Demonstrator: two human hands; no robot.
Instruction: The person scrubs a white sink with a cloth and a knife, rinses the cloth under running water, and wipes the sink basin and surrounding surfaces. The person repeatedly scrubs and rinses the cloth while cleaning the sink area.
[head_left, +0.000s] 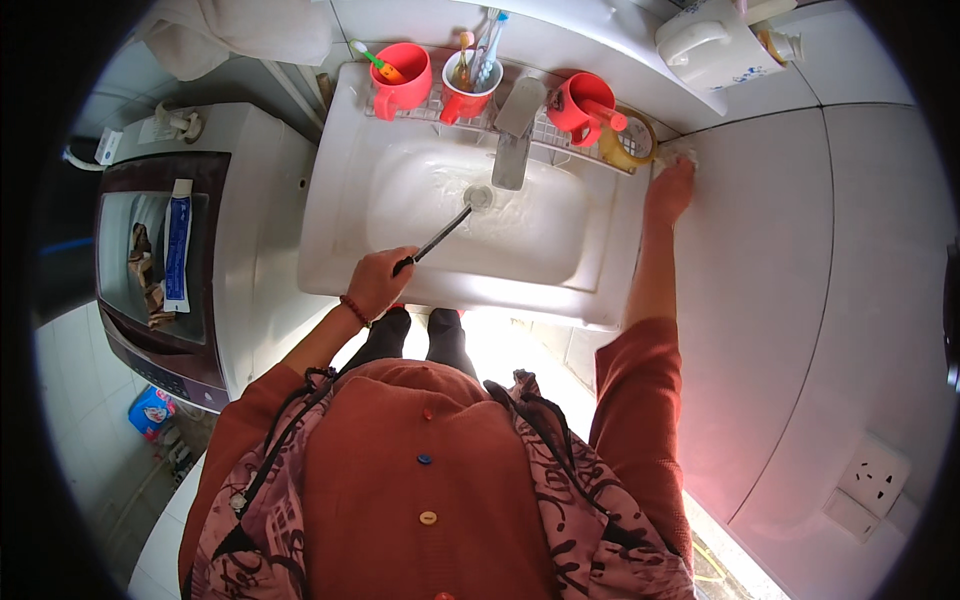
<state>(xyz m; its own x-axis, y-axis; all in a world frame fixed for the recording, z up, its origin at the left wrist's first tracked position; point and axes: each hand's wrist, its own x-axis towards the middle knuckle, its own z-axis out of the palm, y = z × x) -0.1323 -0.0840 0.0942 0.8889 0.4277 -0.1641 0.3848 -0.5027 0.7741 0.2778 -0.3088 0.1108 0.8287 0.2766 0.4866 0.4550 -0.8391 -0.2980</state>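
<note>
My left hand (380, 281) is closed around the black handle of a thin, dark tool (444, 234), whose shaft slants over the white ceramic washbasin (322, 259) with its tip near the drain (478, 197). Whether the tool is a knife or a file I cannot tell. My right hand (673, 187) reaches to the basin's back right corner, against the wall, with a crumpled whitish thing (679, 156) at its fingers, partly hidden by them. A metal faucet (511, 154) juts over the bowl, where some water shows.
Behind the bowl, a wire rack (555, 135) carries red mugs (411, 67) with toothbrushes and a tape roll (634, 139). At left stands a washing machine (259, 247) with a toothpaste tube (178, 244) on its lid. A shelf (600, 45) overhangs the back; a wall (757, 247) borders the right.
</note>
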